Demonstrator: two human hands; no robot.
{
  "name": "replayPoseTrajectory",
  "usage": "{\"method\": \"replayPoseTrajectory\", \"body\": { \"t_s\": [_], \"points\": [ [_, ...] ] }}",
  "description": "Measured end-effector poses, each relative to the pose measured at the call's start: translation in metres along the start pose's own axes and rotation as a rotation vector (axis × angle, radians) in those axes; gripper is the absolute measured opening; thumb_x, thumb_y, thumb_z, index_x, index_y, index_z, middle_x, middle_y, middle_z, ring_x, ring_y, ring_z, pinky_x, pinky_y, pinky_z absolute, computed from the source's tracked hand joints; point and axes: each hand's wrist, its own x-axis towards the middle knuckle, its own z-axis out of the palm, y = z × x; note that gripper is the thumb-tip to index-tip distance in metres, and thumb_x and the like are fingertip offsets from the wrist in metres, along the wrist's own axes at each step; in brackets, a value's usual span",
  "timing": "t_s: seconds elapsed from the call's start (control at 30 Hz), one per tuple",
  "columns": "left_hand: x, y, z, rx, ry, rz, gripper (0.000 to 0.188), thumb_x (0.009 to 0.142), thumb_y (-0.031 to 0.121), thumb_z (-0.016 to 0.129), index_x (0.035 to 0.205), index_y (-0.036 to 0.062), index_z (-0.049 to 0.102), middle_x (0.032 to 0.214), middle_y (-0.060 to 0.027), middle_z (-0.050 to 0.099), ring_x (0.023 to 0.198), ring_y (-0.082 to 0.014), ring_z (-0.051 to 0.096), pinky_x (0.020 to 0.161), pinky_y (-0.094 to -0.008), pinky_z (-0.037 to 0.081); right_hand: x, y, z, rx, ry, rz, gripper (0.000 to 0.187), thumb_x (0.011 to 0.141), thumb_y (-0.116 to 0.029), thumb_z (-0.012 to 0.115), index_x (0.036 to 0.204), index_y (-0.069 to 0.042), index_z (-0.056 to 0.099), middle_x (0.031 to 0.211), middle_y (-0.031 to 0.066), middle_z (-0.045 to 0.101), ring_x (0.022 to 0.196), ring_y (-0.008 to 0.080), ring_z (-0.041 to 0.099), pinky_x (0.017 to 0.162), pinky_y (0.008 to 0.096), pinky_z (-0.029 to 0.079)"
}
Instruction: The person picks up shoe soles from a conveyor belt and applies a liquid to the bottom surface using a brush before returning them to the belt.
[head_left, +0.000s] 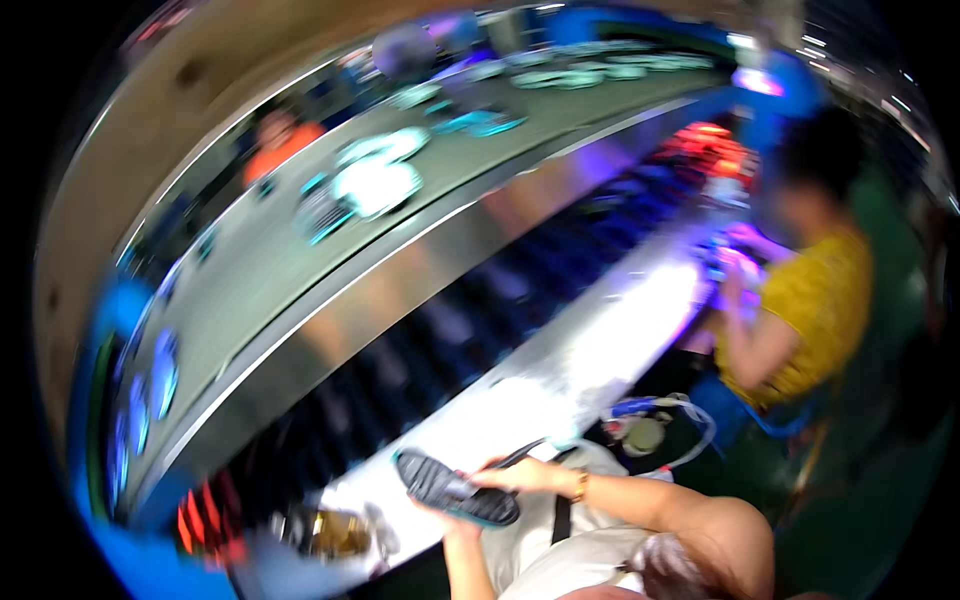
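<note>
A dark grey shoe sole (440, 485) with a teal rim lies slanted over my lap at the near edge of the white work ledge. My left hand (452, 522) grips it from below, along its near side. Over its right part is my right hand (520, 476), fingers closed around a thin dark-handled tool (522, 453) that looks like a brush. The tool's working end is blurred, and whether it touches the sole I cannot tell.
Beyond the white ledge (500, 400), a green conveyor belt (270, 260) carries pale shoe parts (375, 185). Metal containers (335, 533) stand at the ledge's left end. A co-worker in yellow (815, 310) sits to the right, near a white hose (705, 420).
</note>
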Motion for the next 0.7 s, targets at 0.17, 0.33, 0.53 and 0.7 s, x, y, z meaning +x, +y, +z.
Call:
{"method": "replayPoseTrajectory", "body": {
  "t_s": [0.17, 0.33, 0.53, 0.7],
  "points": [
    [-0.015, 0.006, 0.008, -0.007, -0.088, 0.039, 0.074, 0.08, 0.063, 0.01, 0.098, 0.0053, 0.053, 0.082, -0.0164, 0.059, 0.076, -0.0291, 0.056, 0.072, -0.0401, 0.047, -0.005, -0.016, 0.007, 0.0, 0.071, 0.193, 0.014, 0.078, -0.007, 0.06, 0.09, 0.001, 0.061, 0.093, 0.007, 0.062, 0.084, 0.0092, 0.056, 0.076, 0.0218, 0.044],
    [-0.016, 0.009, 0.007, 0.027, -0.108, 0.045, 0.077, 0.079, 0.065, 0.01, 0.102, 0.0033, 0.05, 0.083, -0.0184, 0.058, 0.076, -0.0292, 0.056, 0.072, -0.0402, 0.047, -0.005, -0.013, 0.005, -0.037, 0.029, 0.078, 0.011, 0.078, -0.006, 0.06, 0.087, 0.001, 0.06, 0.091, 0.0049, 0.062, 0.08, 0.0063, 0.054, 0.073, 0.0201, 0.044],
    [-0.008, 0.019, 0.035, 0.056, -0.042, 0.047, 0.075, 0.08, 0.064, 0.011, 0.116, 0.0069, 0.044, 0.093, -0.0159, 0.058, 0.079, -0.0278, 0.057, 0.074, -0.041, 0.047, 0.01, -0.045, 0.003, -0.12, 0.038, 0.038, 0.012, 0.078, -0.006, 0.061, 0.087, 0.002, 0.061, 0.08, 0.0021, 0.061, 0.073, 0.0061, 0.054, 0.068, 0.02, 0.046],
    [0.0, 0.037, 0.064, 0.111, -0.309, 0.137, 0.073, 0.079, 0.063, 0.016, 0.101, 0.0037, 0.051, 0.082, -0.0176, 0.059, 0.071, -0.0278, 0.059, 0.067, -0.0383, 0.049, 0.019, -0.071, -0.001, -0.265, -0.137, -0.201, 0.009, 0.072, 0.001, 0.062, 0.08, 0.003, 0.063, 0.088, 0.0098, 0.062, 0.083, 0.0148, 0.058, 0.079, 0.0257, 0.043]
  ]
}}
